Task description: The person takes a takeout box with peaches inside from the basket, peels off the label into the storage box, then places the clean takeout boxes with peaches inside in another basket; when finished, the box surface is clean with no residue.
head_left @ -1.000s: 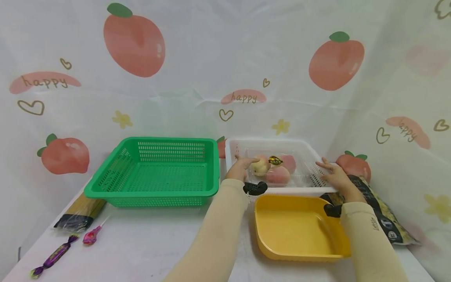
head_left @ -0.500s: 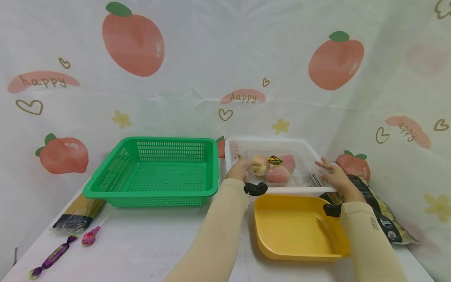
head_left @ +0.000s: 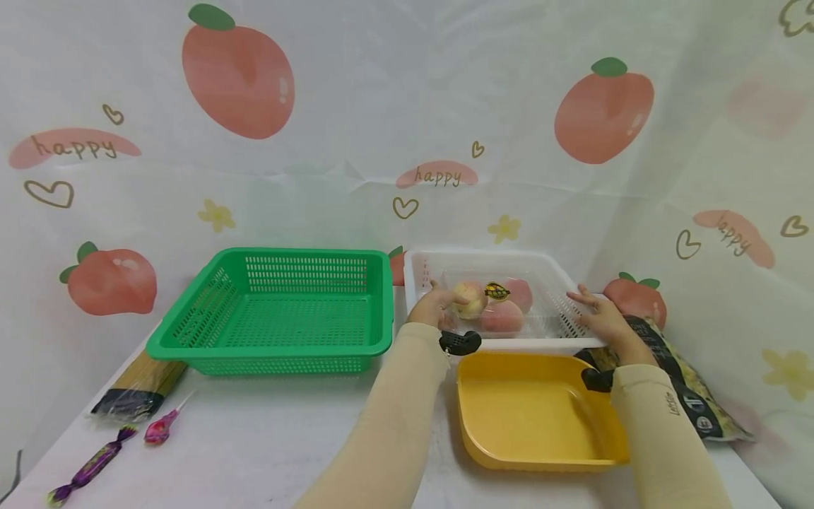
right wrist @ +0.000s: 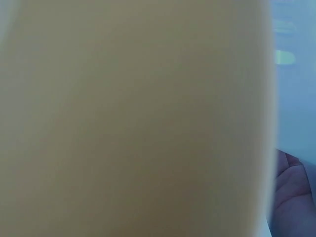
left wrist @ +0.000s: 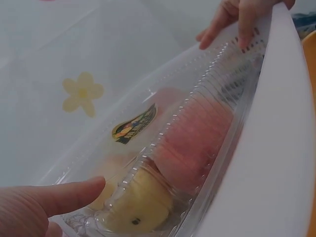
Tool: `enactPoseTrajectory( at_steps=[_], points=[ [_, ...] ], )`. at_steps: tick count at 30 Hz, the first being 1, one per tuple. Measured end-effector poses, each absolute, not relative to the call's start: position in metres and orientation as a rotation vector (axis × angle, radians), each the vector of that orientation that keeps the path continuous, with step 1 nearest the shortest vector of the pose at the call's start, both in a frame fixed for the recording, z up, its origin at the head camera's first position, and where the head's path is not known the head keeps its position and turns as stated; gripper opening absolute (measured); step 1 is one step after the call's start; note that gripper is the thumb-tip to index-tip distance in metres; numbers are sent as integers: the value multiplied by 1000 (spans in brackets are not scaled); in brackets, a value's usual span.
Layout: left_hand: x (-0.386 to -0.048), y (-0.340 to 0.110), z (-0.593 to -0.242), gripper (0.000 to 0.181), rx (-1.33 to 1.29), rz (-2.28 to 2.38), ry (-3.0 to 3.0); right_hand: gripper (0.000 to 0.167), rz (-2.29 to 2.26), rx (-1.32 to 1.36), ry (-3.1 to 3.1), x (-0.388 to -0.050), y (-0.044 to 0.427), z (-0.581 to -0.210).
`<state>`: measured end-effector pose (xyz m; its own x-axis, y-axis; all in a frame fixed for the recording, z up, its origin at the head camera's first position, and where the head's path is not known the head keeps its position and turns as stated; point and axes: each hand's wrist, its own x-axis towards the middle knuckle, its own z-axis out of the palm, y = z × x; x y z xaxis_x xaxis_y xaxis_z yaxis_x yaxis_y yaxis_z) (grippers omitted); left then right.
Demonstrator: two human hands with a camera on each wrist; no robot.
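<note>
At the near left edge of the bench [head_left: 267,438] lie one wrapped candy [head_left: 94,465] and, just past it, one lollipop [head_left: 160,428]. Across from them, partly behind the right sleeve [head_left: 668,445], stands one yellow tub [head_left: 528,413], with one printed bag [head_left: 696,399] on its right. Farther in, one pack of thin sticks [head_left: 140,385] lies partly under one green basket [head_left: 267,350]. The plastic box [left wrist: 163,126] lies inside one white basket [head_left: 540,344] beyond the tub, between the two hands, its long axis running side to side. The left hand [head_left: 435,309] is nearer: its straight thumb lies over the box's left end, but its other fingers are mostly hidden, so I cannot tell whether it pinches anything. The right hand [head_left: 607,325] rests at the basket's right rim, fingers spread over it near the box's right end; the right wrist view is mostly a blur. Three peaches [head_left: 502,316] show through the lid, which bears one label [head_left: 497,291]. Behind everything hangs a fruit-printed backdrop [head_left: 343,106].
</note>
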<state>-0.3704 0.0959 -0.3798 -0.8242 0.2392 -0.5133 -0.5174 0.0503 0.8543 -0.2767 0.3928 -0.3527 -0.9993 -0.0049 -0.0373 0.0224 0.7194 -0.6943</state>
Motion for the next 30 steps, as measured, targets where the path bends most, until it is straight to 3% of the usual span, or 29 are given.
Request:
enactPoseTrajectory(
  at_steps=[4,7,10,14,18,21,27,30],
  points=[
    [-318,81,-329,95,-259,1798,1794,56,-1155,29,2883,-277,393,-354],
    [-316,82,-328,90,-259,1813,1808,56,-1150,36,2882,-278,394,-354],
    [-343,92,-354,97,-262,1820,1845,56,-1152,43,2878,-278,395,-355],
    [-412,114,-421,110,-237,1821,1883,56,-1159,61,2873,-279,394,-354],
    [-459,132,-472,111,-220,1952,1826,56,-1163,65,2873,-277,393,-353],
    [-437,127,-453,102,-213,2030,1783,57,-1167,53,2875,-276,393,-352],
    [-347,99,-362,80,-191,1960,1902,56,-1162,40,2877,-276,393,-352],
    [-329,91,-343,76,-182,1965,1889,56,-1157,38,2879,-276,392,-352]
  ],
)
